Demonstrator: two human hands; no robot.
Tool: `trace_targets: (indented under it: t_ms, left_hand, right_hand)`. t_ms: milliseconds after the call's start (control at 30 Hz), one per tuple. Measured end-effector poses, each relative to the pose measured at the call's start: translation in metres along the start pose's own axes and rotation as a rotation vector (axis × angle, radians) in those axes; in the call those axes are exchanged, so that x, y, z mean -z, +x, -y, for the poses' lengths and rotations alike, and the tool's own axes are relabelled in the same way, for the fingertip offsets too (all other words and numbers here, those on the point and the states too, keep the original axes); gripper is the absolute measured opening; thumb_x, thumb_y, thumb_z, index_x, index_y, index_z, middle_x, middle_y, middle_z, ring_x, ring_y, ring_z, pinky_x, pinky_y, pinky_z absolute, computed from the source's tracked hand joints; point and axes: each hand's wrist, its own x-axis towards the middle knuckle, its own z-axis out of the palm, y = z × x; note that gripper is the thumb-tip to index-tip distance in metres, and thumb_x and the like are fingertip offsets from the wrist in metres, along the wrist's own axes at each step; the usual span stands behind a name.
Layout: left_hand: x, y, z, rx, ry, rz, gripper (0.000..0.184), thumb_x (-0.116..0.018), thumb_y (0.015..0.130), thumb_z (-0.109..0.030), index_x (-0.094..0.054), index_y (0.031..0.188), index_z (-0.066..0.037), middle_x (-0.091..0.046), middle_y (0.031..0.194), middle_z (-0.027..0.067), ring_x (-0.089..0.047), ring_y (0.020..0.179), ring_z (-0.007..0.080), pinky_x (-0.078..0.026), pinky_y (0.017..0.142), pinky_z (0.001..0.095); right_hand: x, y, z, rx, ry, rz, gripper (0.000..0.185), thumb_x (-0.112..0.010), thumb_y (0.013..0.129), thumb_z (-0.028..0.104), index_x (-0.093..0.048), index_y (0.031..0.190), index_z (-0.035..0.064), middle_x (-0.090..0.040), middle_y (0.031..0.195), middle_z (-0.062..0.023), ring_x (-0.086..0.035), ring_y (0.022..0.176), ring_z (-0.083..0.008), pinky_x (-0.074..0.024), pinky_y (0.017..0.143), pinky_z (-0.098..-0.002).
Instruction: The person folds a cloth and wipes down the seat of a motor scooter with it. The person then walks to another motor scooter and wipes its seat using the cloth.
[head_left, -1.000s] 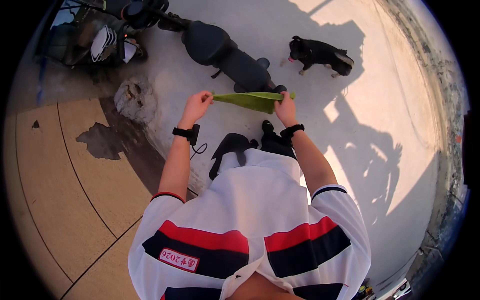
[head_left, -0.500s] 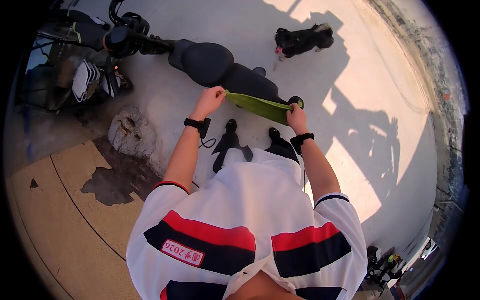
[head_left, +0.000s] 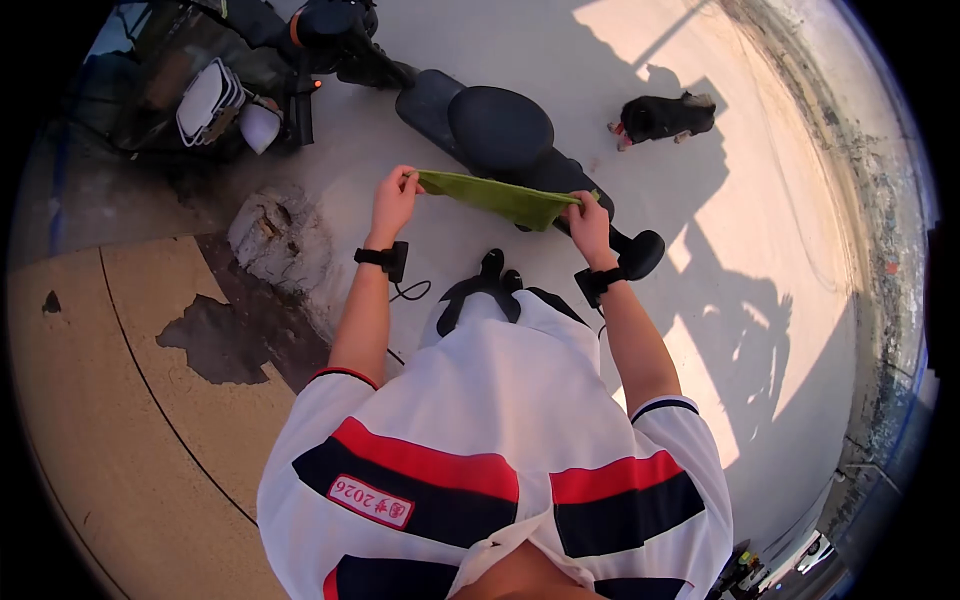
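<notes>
A green cloth [head_left: 500, 198] is stretched between my two hands, in front of my body and over the pale floor. My left hand [head_left: 396, 203] pinches its left end. On the other side my right hand [head_left: 588, 222] grips the right end, with the thumb and fingers closed round the cloth's edge. The cloth sags a little along its lower side. Just beyond it lies the dark seat of a scooter [head_left: 500, 128] in the view, and part of the scooter is hidden behind the cloth.
A black dog [head_left: 668, 117] stands at the upper right. At the upper left is another vehicle with white slatted parts [head_left: 210, 102]. A rough stump-like lump [head_left: 275, 238] sits left of my left hand, beside tan panels [head_left: 130, 370]. A wall [head_left: 885, 270] curves along the right.
The cloth has stayed between my hands while its left end rose slightly. The scooter has shifted right in the view, and the dog now appears farther right. My feet are closer together.
</notes>
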Motion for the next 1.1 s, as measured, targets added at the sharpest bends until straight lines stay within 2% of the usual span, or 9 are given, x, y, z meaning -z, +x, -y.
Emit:
trace_targets:
  t_ms: [33,167,433,533,633,733,833,1033,1100]
  left_hand:
    - [0.016,-0.008,0.000,-0.008,0.004,-0.057,0.015,-0.057,0.098,-0.015,-0.062,0.104,-0.002,-0.070,0.073,0.0073,-0.067,0.067,0.0148,-0.049,0.063,0.0290]
    - [0.075,-0.048,0.005,0.013,0.046,-0.267,0.016,-0.058,0.098,-0.015,-0.063,0.105,-0.002,-0.071,0.076,0.0075,-0.069,0.071,0.0143,-0.050,0.066,0.0274]
    - [0.158,-0.083,0.022,0.063,0.138,-0.378,0.015,-0.059,0.097,-0.012,-0.064,0.104,0.000,-0.072,0.080,0.0085,-0.068,0.074,0.0131,-0.051,0.068,0.0268]
    - [0.176,-0.071,0.036,0.030,0.127,-0.390,0.015,-0.059,0.097,-0.012,-0.064,0.104,0.000,-0.072,0.080,0.0084,-0.068,0.075,0.0130,-0.051,0.068,0.0269]
    - [0.194,-0.044,0.056,0.003,0.076,-0.393,0.015,-0.059,0.097,-0.012,-0.063,0.104,0.000,-0.073,0.081,0.0085,-0.068,0.075,0.0130,-0.051,0.068,0.0267]
    - [0.222,-0.010,0.077,-0.057,0.052,-0.363,0.015,-0.059,0.098,-0.012,-0.063,0.105,0.000,-0.073,0.081,0.0083,-0.068,0.075,0.0129,-0.051,0.068,0.0267]
    - [0.261,0.020,0.096,-0.088,-0.026,-0.362,0.015,-0.058,0.098,-0.012,-0.063,0.105,0.000,-0.073,0.081,0.0086,-0.069,0.075,0.0134,-0.052,0.069,0.0271]
    - [0.339,0.050,0.114,-0.066,-0.041,-0.376,0.019,-0.057,0.098,-0.008,-0.060,0.116,-0.003,-0.073,0.096,0.0107,-0.070,0.085,0.0169,-0.054,0.075,0.0303]
    - [0.353,0.062,0.118,-0.141,-0.038,-0.396,0.026,-0.058,0.096,-0.006,-0.057,0.123,-0.005,-0.071,0.103,0.0124,-0.070,0.088,0.0189,-0.054,0.076,0.0315]
  right_hand:
    - [-0.003,0.006,0.028,0.024,-0.005,0.016,0.020,-0.055,0.090,0.010,-0.063,0.107,0.0013,-0.071,0.078,-0.0167,-0.071,0.074,-0.0323,-0.0541,0.068,-0.0378]
    - [-0.051,0.024,0.062,0.124,0.132,0.094,0.021,-0.055,0.092,0.007,-0.064,0.110,0.0021,-0.073,0.080,-0.0120,-0.071,0.072,-0.0178,-0.0530,0.066,-0.0291]
    - [-0.125,0.005,0.102,0.187,0.291,0.187,0.019,-0.057,0.093,0.007,-0.063,0.111,0.0011,-0.073,0.082,-0.0110,-0.070,0.073,-0.0152,-0.0525,0.066,-0.0276]
    - [-0.142,0.008,0.111,0.174,0.278,0.167,0.017,-0.061,0.090,0.010,-0.065,0.104,0.0017,-0.071,0.077,-0.0149,-0.070,0.069,-0.0253,-0.0527,0.064,-0.0339]
    - [-0.159,0.018,0.131,0.212,0.259,0.110,0.015,-0.061,0.090,0.009,-0.065,0.103,0.0023,-0.070,0.075,-0.0142,-0.069,0.067,-0.0249,-0.0526,0.062,-0.0337]
    - [-0.182,0.032,0.162,0.176,0.175,0.089,0.015,-0.057,0.092,0.005,-0.062,0.106,0.0016,-0.071,0.078,-0.0097,-0.069,0.071,-0.0143,-0.0528,0.066,-0.0277]
    - [-0.224,0.044,0.193,0.181,0.185,0.025,0.013,-0.058,0.092,0.005,-0.060,0.105,0.0022,-0.071,0.078,-0.0098,-0.069,0.070,-0.0148,-0.0528,0.066,-0.0281]
    - [-0.291,0.056,0.263,0.181,0.144,-0.086,0.021,-0.062,0.090,0.004,-0.056,0.110,0.0030,-0.069,0.078,-0.0097,-0.070,0.073,-0.0166,-0.0531,0.068,-0.0294]
    - [-0.312,0.058,0.280,0.211,0.159,-0.128,0.025,-0.063,0.090,0.004,-0.054,0.113,0.0032,-0.069,0.081,-0.0104,-0.070,0.076,-0.0182,-0.0533,0.070,-0.0303]
